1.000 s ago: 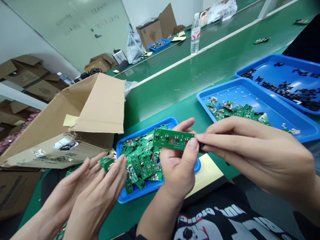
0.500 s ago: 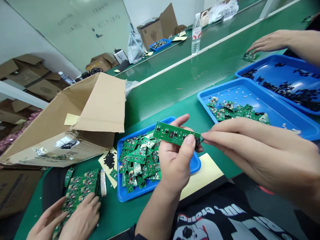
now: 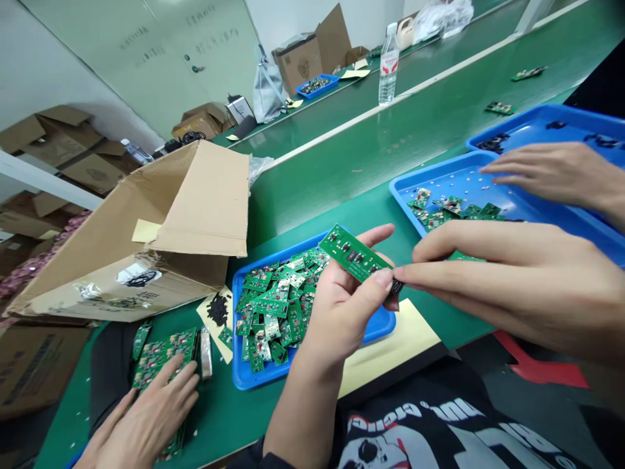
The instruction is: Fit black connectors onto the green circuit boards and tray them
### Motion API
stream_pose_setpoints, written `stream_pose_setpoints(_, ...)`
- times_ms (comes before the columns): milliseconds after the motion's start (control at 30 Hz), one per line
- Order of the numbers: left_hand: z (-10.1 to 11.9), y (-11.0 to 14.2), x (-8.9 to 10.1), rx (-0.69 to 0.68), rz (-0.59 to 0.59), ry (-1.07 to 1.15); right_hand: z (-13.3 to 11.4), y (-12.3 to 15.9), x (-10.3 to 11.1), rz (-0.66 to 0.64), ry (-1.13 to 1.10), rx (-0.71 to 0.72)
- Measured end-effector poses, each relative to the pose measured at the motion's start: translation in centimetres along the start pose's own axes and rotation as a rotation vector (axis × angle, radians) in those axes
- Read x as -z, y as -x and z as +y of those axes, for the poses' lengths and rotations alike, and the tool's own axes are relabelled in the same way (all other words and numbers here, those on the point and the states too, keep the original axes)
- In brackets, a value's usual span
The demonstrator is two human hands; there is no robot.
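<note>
My left hand (image 3: 344, 306) holds a narrow green circuit board (image 3: 354, 254) between thumb and fingers, tilted with its right end lower. Small black components sit along the board's upper face. At that lower end, the fingertips of my right hand (image 3: 493, 286) are pinched on a small black part (image 3: 397, 285), mostly covered by the fingers; whether it is seated on the board I cannot tell. Beneath and left of my left hand lies a blue tray (image 3: 239, 374) heaped with similar green boards (image 3: 271, 306).
Another person's hand (image 3: 151, 404) rests on stacked board panels (image 3: 166, 355) at lower left. A second person's hand (image 3: 561, 172) reaches over a blue tray (image 3: 398, 189) on the right. Black parts (image 3: 218, 309) lie on paper near an open cardboard box (image 3: 205, 202). A water bottle (image 3: 388, 68) stands behind.
The board in my left hand has tilted more steeply, and my right fingertips are closer against its end. The person's hand at right has moved down over the trays, leaving a board behind.
</note>
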State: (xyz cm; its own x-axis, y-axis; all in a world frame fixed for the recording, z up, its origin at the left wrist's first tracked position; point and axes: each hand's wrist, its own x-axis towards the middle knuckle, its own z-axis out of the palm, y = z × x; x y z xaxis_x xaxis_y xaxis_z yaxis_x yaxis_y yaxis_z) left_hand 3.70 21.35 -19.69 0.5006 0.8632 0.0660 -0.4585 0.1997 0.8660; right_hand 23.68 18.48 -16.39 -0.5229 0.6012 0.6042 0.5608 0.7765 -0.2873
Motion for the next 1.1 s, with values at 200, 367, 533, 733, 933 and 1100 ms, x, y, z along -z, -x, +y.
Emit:
stream_pose_setpoints(200, 1.0, 0.0, 0.1, 0.169, 0.012, -0.044, 1.0, -0.3, -0.8, 0.06, -0.118, 0.048)
stream_pose_setpoints(367, -0.4, 0.4, 0.0, -0.029, 0.08, -0.049, 1.2, -0.2, -1.7, 0.168, -0.138, -0.044)
stream_pose_setpoints(533, -1.2, 0.7, -0.2, -0.145, 0.122, -0.18, 1.2, 0.0, -2.5, 0.189, -0.182, -0.063)
stream_pose_setpoints(733, -1.6, 0.8, -0.2, -0.329, 0.1, -0.333, 0.5, 0.1, -2.5, 0.249, -0.179, -0.105)
stream_pose_setpoints(933, -1.7, 0.2, 0.6, -0.513, 0.001, -0.54, 0.0, 0.6, -2.8, 0.293, -0.103, -0.154)
stream_pose_setpoints(1100, -1.1, 0.3, 0.4, -0.425, -0.021, -0.505, 0.0, 0.7, -2.5, 0.264, -0.014, -0.141)
